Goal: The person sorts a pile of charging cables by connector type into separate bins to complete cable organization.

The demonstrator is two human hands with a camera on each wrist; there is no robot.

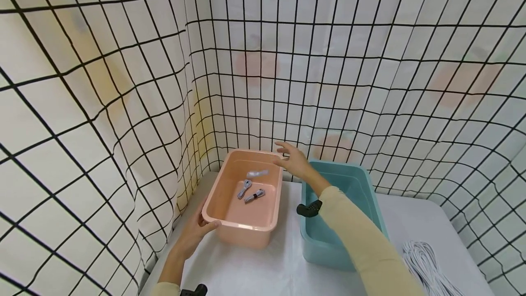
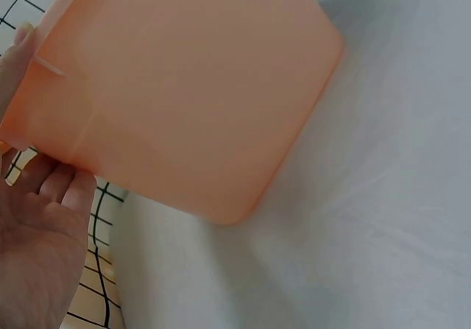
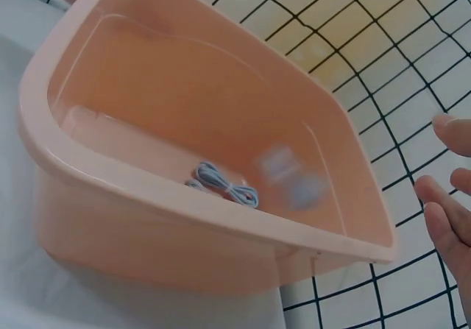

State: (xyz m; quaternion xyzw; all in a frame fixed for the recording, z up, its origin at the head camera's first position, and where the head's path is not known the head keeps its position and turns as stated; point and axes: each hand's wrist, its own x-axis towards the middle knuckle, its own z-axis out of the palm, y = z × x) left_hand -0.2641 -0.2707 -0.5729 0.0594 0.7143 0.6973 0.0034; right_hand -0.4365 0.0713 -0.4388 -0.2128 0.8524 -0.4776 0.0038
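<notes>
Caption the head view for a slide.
Left hand grips a peach bin holding two bundled cords; the right hand hovers near its far corner, a teal bin alongside.

Two tubs (image 1: 244, 236) (image 1: 324, 254), three cord bundles (image 1: 244, 188) (image 1: 255, 196) (image 1: 425, 264), one blurred item (image 1: 257, 173).

A pale item (image 1: 257, 173) at the far end of the peach plastic bin (image 1: 242, 233) was smeared by blur, in the right wrist view too; its kind could not be told. From that wrist, the bin's near wall hid part of the cord bundles (image 3: 228, 188), and the right edge cropped the right hand (image 3: 456, 230). The right sleeve (image 1: 361, 236) covered part of the teal plastic bin (image 1: 328, 248). A white cord coil (image 1: 425, 264) ran off the head view's bottom edge. The left wrist view cropped the left hand (image 2: 40, 241) and hid the peach bin's inside.
</notes>
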